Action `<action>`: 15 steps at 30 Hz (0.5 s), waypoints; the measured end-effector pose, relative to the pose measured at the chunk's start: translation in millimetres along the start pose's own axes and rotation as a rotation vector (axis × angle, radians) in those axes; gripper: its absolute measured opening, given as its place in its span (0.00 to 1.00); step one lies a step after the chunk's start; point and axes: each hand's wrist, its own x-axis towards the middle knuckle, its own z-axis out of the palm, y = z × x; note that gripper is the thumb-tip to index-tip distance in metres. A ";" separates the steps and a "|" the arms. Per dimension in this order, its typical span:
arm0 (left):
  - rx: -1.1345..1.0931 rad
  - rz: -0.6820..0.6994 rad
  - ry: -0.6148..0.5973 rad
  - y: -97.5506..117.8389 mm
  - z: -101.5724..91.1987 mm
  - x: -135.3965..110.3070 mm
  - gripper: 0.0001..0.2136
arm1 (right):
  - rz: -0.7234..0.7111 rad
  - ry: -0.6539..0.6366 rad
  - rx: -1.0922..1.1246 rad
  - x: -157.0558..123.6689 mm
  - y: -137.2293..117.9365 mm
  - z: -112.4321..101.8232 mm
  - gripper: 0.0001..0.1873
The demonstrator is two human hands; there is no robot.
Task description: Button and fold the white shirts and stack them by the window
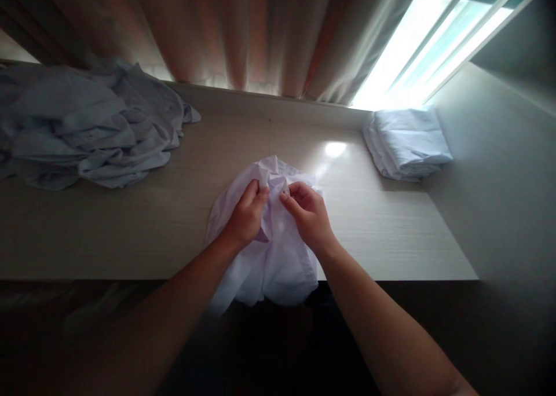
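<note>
A crumpled white garment (pixel 284 257), thin like a shirt, lies in front of me and hangs over the table's front edge. My left hand (pixel 248 213) is closed on its upper part, thumb on top and fingers curled under the cloth. Just to the right, my right hand (pixel 306 211) pinches the same cloth between thumb and fingers. A small gap separates the two hands, with folded fabric bunched between them. The fingertips are partly hidden, so the exact part of the garment they grip cannot be made out.
The pale wooden table (pixel 182 228) runs along a low ledge. A loose heap of white cloth (pixel 87 124) lies at the left; a neatly folded white stack (pixel 406 141) sits at the right by a side panel (pixel 490 170). Curtains (pixel 243 31) hang behind, beside a bright window (pixel 434 43).
</note>
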 end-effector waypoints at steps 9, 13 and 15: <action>0.126 0.108 0.025 11.3 -1.3 -7.2 0.11 | -0.042 0.069 -0.109 -5.7 -0.7 2.0 0.10; -0.057 0.067 -0.079 20.7 -2.3 -12.5 0.08 | -0.077 0.095 -0.134 -8.3 -4.7 1.8 0.08; -0.120 0.050 -0.139 24.7 -4.1 -15.4 0.07 | -0.088 0.100 -0.135 -9.3 -6.7 1.6 0.07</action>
